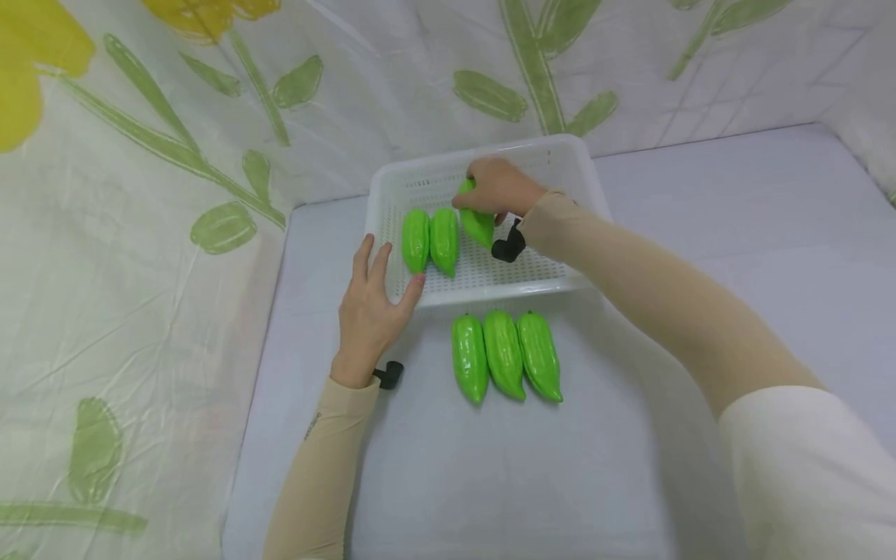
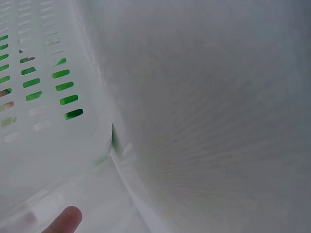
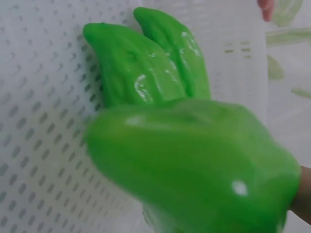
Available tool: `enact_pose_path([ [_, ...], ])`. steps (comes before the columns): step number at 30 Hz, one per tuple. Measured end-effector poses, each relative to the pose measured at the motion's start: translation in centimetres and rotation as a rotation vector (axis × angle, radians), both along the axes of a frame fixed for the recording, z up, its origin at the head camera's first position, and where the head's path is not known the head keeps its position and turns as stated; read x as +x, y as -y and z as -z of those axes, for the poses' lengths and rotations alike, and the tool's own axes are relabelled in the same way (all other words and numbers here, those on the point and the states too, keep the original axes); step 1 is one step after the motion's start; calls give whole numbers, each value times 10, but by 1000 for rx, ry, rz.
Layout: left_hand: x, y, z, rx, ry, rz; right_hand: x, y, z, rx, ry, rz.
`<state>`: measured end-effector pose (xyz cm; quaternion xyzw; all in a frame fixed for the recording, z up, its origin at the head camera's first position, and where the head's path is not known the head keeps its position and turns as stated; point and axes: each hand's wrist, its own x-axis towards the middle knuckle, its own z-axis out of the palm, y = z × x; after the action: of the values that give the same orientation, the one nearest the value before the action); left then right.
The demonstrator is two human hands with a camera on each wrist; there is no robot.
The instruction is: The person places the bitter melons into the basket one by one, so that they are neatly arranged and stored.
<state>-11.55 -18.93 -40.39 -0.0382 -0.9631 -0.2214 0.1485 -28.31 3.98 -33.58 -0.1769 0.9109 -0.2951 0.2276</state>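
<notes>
- A green pepper [image 1: 479, 231] sits in the right hand [image 1: 505, 188], over the inside of the basket; it slants, narrow end toward the person, and I can't tell whether it touches the basket floor.
- The right hand's thumb and fingers are clamped on that pepper.
- Just beside it, two more peppers [image 1: 444, 239] lie side by side in the left part of the white basket [image 1: 504, 292], which has slotted walls.
- By the basket's near left corner is the left hand [image 1: 373, 317], its fingers and thumb spread apart; whether it touches the rim I can't tell.
- On the pale table [image 1: 560, 482], in front of the basket, three peppers [image 1: 504, 354] lie in a row.
- Behind hangs a flower-patterned sheet [image 1: 336, 101].
</notes>
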Motion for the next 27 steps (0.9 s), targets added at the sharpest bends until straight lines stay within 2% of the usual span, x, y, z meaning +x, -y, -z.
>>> enact_pose_path([
  [7, 0, 0, 0, -1, 8, 2, 0, 5, 8, 43, 37, -22],
  [22, -1, 2, 2, -2, -23, 10, -4, 16, 30, 49, 62, -10],
  [27, -1, 2, 2, 3, -32, 14, -6, 17, 35, 47, 106, 7],
])
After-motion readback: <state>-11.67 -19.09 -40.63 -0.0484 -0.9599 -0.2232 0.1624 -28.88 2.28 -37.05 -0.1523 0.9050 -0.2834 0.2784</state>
